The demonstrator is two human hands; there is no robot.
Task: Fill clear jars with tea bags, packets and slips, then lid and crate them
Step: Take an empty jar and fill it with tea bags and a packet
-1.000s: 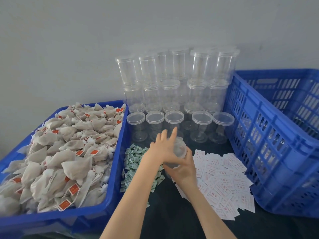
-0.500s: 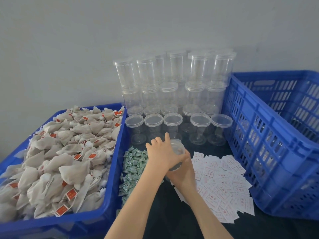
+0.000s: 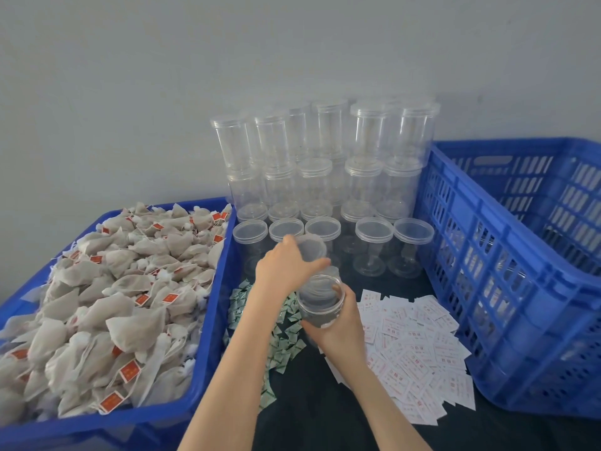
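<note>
1. Fingers [image 3: 335, 289] of the right hand [image 3: 341, 323] curl around the wall of an open clear plastic jar [image 3: 320, 301], holding it at the frame's centre above the dark tabletop [image 3: 312, 418].
2. Just above it, the left hand [image 3: 286, 265] pinches a round clear plastic lid [image 3: 312, 247], thumb under and fingers over, lifted off the jar's mouth and tilted toward the upper left.
3. The jar looks empty; through its clear wall I cannot tell for certain.
4. Below the left forearm lies a scatter of small green folded packets [image 3: 286, 333] on the tabletop.
5. Right of the right wrist, a spread of white paper slips with red print [image 3: 413, 356] covers the tabletop.
6. Behind the hands, at centre frame, stand rows of lidded clear plastic jars [image 3: 325, 170], stacked against a grey wall [image 3: 162, 92].
7. At lower left, a blue plastic tray [image 3: 214, 320] is heaped with beige mesh tea bags bearing red tags [image 3: 113, 304].
8. At right, a blue slatted plastic crate [image 3: 507, 255] stands beside the slips.
</note>
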